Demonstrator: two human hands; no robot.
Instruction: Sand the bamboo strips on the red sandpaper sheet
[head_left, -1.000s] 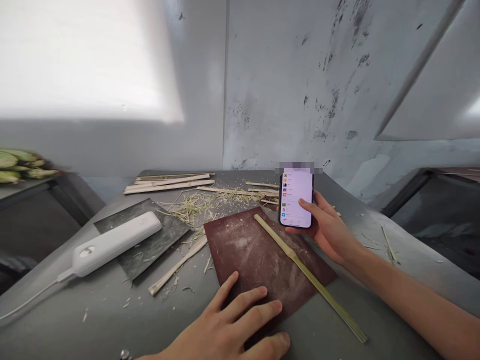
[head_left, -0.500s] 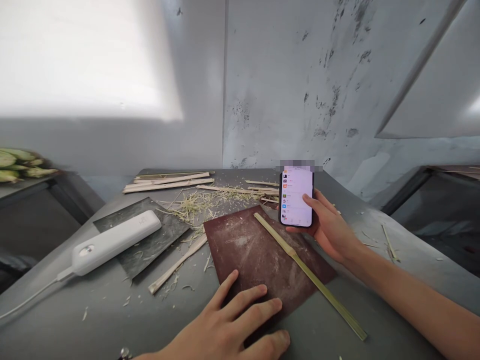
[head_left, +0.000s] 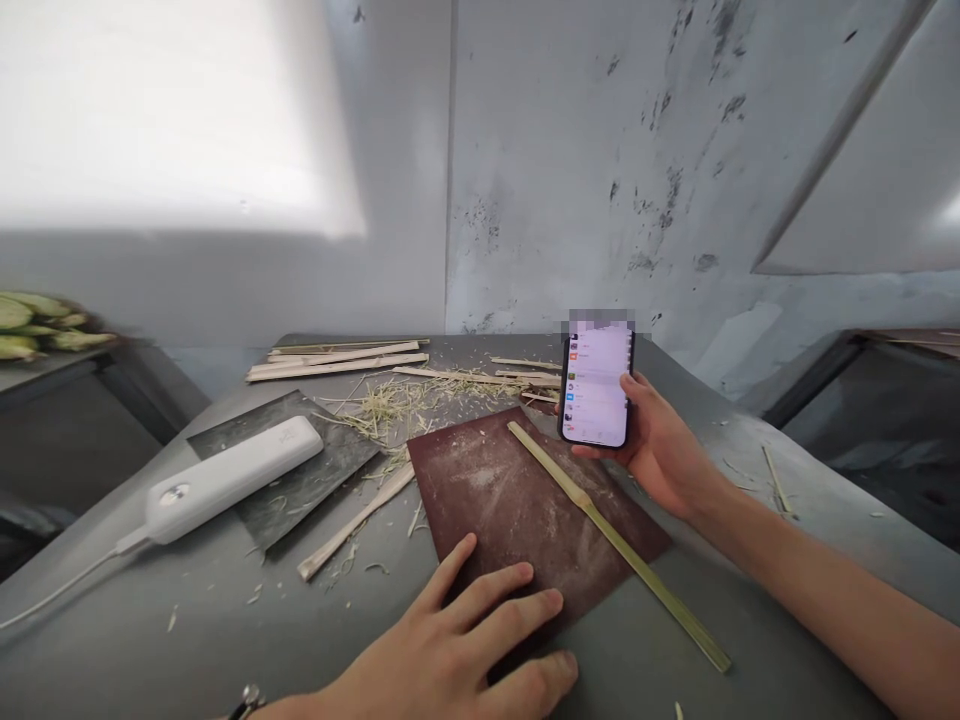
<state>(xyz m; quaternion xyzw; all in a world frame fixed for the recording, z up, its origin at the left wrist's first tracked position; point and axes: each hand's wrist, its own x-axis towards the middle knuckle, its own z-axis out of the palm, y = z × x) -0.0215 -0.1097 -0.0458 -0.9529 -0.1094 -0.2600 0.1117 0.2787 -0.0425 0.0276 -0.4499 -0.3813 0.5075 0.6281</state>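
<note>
1. Smartphone (head_left: 596, 390): one o'clock above worktable (head_left: 225, 620), gripped by right hand (head_left: 667, 450); thumb at screen edge, other fingers mostly hidden.
2. Left hand (head_left: 457, 645): fingers spread on sandpaper (head_left: 487, 490).
3. Risk: loosened one-handed grip could drop smartphone onto bamboo strip (head_left: 637, 565).
4. Screen text illegible; top pixelated.

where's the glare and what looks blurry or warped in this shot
Head view: glare washes out the upper-left wall panel, with a smaller bright patch at the far right; head view: wide-angle stretch widens the grey table toward the lower corners; head view: blocky pixels cover the top of the phone, and its screen text is too small to read.
</note>
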